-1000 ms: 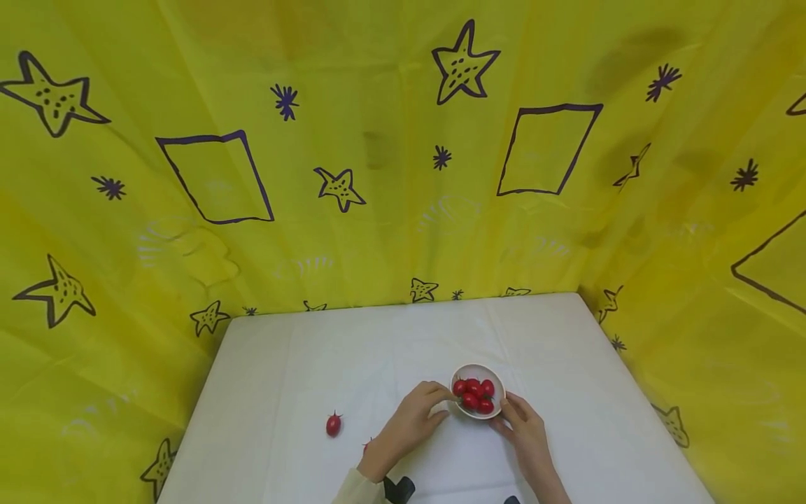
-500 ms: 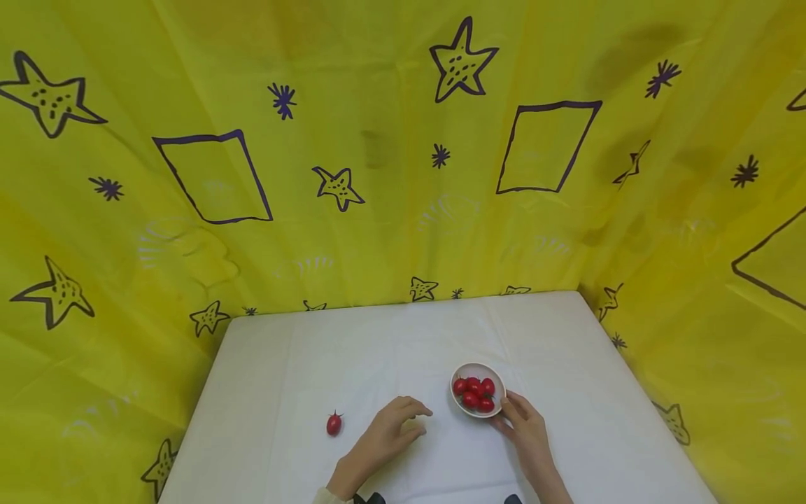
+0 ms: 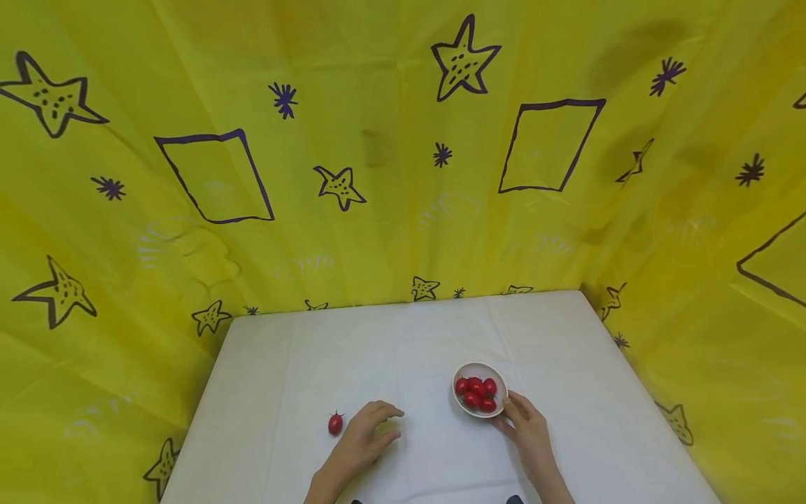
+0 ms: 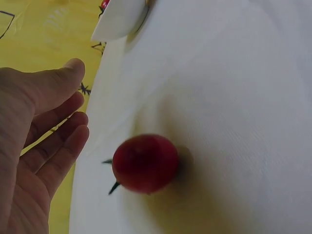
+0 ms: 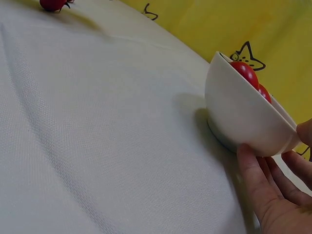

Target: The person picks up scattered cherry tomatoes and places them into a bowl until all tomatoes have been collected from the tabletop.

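Observation:
A white bowl (image 3: 457,406) holds several red cherry tomatoes (image 3: 472,399). My right hand (image 3: 530,435) grips it from the right, thumb at the rim and fingers against the outside and underside, as the right wrist view shows. To the left, my left hand (image 3: 362,437) hovers over the table with fingers loosely bent and nothing in them. A loose cherry tomato (image 3: 336,423) with a green stem lies just left of that hand. In the left wrist view a cherry tomato (image 4: 145,163) lies on the cloth beside the left fingers; I cannot tell whether it is the same one.
White cloth (image 3: 302,364) covers the table. Yellow sheets (image 3: 378,245) with dark stars and frames drawn on them stand behind it and along both sides.
My left hand has drawn back from the bowl, down and to the left, towards the loose cherry tomato. The right hand keeps its grip on the bowl, which has hardly moved.

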Available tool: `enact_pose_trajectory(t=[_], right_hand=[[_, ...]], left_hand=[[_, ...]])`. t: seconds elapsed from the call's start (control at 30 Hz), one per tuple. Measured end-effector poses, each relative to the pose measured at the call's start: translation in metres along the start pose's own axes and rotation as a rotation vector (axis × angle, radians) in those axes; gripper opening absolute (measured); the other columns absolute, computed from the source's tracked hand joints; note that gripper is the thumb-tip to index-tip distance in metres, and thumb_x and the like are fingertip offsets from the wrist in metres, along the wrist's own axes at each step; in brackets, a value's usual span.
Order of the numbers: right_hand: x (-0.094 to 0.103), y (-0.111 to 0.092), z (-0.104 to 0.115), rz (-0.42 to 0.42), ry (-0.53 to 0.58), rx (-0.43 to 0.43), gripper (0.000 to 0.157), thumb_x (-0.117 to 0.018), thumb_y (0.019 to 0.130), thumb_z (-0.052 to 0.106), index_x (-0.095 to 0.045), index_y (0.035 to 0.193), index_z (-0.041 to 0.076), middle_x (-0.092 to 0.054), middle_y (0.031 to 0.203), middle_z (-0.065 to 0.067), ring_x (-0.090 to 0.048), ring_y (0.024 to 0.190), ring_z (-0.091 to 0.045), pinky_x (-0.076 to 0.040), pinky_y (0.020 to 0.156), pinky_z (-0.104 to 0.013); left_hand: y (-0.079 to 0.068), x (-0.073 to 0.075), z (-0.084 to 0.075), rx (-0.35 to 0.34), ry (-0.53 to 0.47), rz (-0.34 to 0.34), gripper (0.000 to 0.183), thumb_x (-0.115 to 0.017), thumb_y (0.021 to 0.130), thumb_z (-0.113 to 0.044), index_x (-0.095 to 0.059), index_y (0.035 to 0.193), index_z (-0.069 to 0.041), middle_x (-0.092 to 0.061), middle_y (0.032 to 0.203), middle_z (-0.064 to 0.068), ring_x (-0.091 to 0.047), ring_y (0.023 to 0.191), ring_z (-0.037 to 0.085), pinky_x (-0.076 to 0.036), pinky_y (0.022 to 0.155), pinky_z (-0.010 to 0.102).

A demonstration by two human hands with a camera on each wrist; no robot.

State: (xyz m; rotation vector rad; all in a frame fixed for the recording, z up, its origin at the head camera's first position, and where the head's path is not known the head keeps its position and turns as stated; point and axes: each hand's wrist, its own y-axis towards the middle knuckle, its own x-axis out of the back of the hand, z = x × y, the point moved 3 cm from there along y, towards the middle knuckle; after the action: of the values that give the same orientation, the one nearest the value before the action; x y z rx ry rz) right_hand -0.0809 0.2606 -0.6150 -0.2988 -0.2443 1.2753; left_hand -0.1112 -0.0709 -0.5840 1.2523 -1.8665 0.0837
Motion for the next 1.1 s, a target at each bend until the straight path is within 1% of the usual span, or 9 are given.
enact_pose_trajectory(t=[0.1,0.13,0.3,0.37,0.53,0.63,0.77,0.9,1.1], right_hand=[[0.001,-0.001,0.001,-0.002,0.0,-0.002,0.059,-0.053,0.11,0.031,-0.038,0.155,-0.003,-0.041,0.159,-0.031,-0.065,0.119,-0.003,-0.059,0.098,-0.025],[0.001,-0.002,0.001,-0.002,-0.003,-0.003,0.059,-0.054,0.11,0.032,-0.038,0.155,-0.003,-0.041,0.159,-0.031,-0.065,0.119,-0.004,-0.059,0.098,-0.025],[0.001,-0.003,0.001,-0.001,0.006,-0.003,0.061,-0.054,0.11,0.033,-0.037,0.155,-0.004,-0.041,0.158,-0.031,-0.063,0.106,0.01,-0.059,0.097,-0.024],[0.0,-0.003,0.001,-0.003,0.014,-0.005,0.06,-0.053,0.11,0.031,-0.037,0.155,-0.004,-0.041,0.159,-0.031,-0.062,0.101,0.014,-0.059,0.097,-0.024],[0.0,-0.003,0.001,-0.007,0.013,-0.009,0.058,-0.053,0.11,0.03,-0.038,0.155,-0.003,-0.041,0.159,-0.031,-0.062,0.105,0.011,-0.059,0.097,-0.024],[0.0,-0.002,0.001,-0.006,0.006,-0.005,0.059,-0.053,0.11,0.031,-0.038,0.155,-0.003,-0.041,0.159,-0.031,-0.062,0.106,0.01,-0.059,0.098,-0.024],[0.0,-0.001,0.0,-0.004,0.005,-0.001,0.059,-0.052,0.11,0.032,-0.038,0.155,-0.003,-0.041,0.159,-0.031,-0.061,0.103,0.013,-0.059,0.098,-0.024],[0.0,-0.001,0.0,-0.004,0.012,0.001,0.059,-0.053,0.11,0.032,-0.038,0.155,-0.004,-0.041,0.159,-0.031,-0.061,0.102,0.014,-0.059,0.098,-0.024],[-0.001,-0.001,0.0,-0.003,0.014,0.0,0.059,-0.053,0.11,0.031,-0.038,0.155,-0.003,-0.041,0.159,-0.031,-0.061,0.104,0.013,-0.059,0.098,-0.024]], left_hand=[[-0.005,0.004,0.001,0.049,-0.011,0.003,0.032,-0.083,0.086,-0.008,-0.074,0.117,-0.009,-0.073,0.117,-0.002,-0.066,0.108,0.018,-0.059,0.093,0.033],[-0.006,0.005,0.001,0.064,-0.009,0.001,0.033,-0.083,0.086,-0.008,-0.073,0.117,-0.008,-0.073,0.117,-0.002,-0.066,0.107,0.018,-0.059,0.093,0.033],[-0.014,0.012,0.002,0.125,0.036,-0.004,0.035,-0.084,0.086,-0.012,-0.073,0.119,-0.01,-0.073,0.12,-0.003,-0.064,0.109,0.019,-0.058,0.095,0.035],[-0.018,0.015,0.002,0.128,0.085,-0.005,0.038,-0.086,0.085,-0.015,-0.073,0.121,-0.012,-0.072,0.12,-0.005,-0.063,0.109,0.017,-0.058,0.095,0.035],[-0.028,0.017,0.0,0.092,0.191,-0.037,0.045,-0.088,0.08,-0.014,-0.072,0.121,-0.012,-0.072,0.118,-0.004,-0.064,0.108,0.017,-0.057,0.094,0.038],[-0.033,0.016,0.002,0.104,0.228,-0.032,0.043,-0.087,0.08,-0.014,-0.071,0.121,-0.012,-0.071,0.117,-0.005,-0.064,0.111,0.017,-0.056,0.096,0.04],[-0.039,0.013,0.007,0.146,0.257,0.01,0.043,-0.087,0.081,-0.016,-0.071,0.121,-0.014,-0.07,0.117,-0.008,-0.063,0.112,0.015,-0.057,0.099,0.039],[-0.044,0.012,0.011,0.176,0.246,0.032,0.044,-0.089,0.08,-0.017,-0.072,0.12,-0.015,-0.07,0.115,-0.007,-0.063,0.108,0.016,-0.059,0.096,0.038],[-0.046,0.013,0.012,0.165,0.243,0.027,0.044,-0.09,0.079,-0.014,-0.072,0.118,-0.014,-0.071,0.113,-0.006,-0.065,0.106,0.017,-0.06,0.094,0.036]])
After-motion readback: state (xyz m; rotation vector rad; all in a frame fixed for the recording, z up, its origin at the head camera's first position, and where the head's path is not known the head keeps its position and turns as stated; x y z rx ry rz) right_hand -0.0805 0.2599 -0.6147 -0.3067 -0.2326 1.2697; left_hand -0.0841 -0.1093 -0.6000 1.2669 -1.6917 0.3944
